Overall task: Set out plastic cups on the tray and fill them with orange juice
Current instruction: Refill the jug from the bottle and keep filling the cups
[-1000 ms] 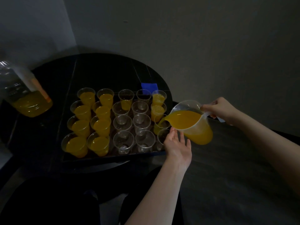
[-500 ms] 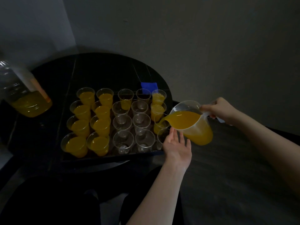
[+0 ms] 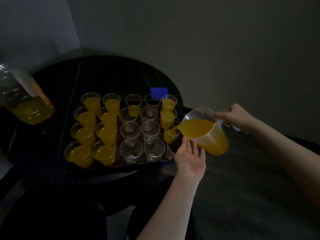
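We hold a clear plastic jug [image 3: 206,131] by its handle in our right hand [image 3: 236,117], fingers wrapped closed around the grip, and it is tipped to the left so its spout hangs over the third cup [image 3: 170,131] of the rightmost column. Orange juice [image 3: 199,127] runs from the spout into that cup, which is partly filled. Our left hand [image 3: 189,157] sits just below the jug with the palm up and the fingers spread loosely; it holds nothing, and its fingertips [image 3: 184,141] lie against the rim of the nearest right-hand cup [image 3: 174,146], which looks empty.

The cups stand in rows on a dark tray [image 3: 97,168] on the round black tabletop [image 3: 110,73]. The two left columns are filled with juice, eight cups in all, such as the front left cup [image 3: 78,154]. In the rightmost column the two far cups are filled. The two middle columns are mostly empty and clear, apart from one far cup [image 3: 133,105] with some juice.

A large clear bottle [image 3: 20,99] with juice in its lower part stands tilted at the left edge of the view. A small blue patch [image 3: 159,90] lies on the tabletop behind the tray.
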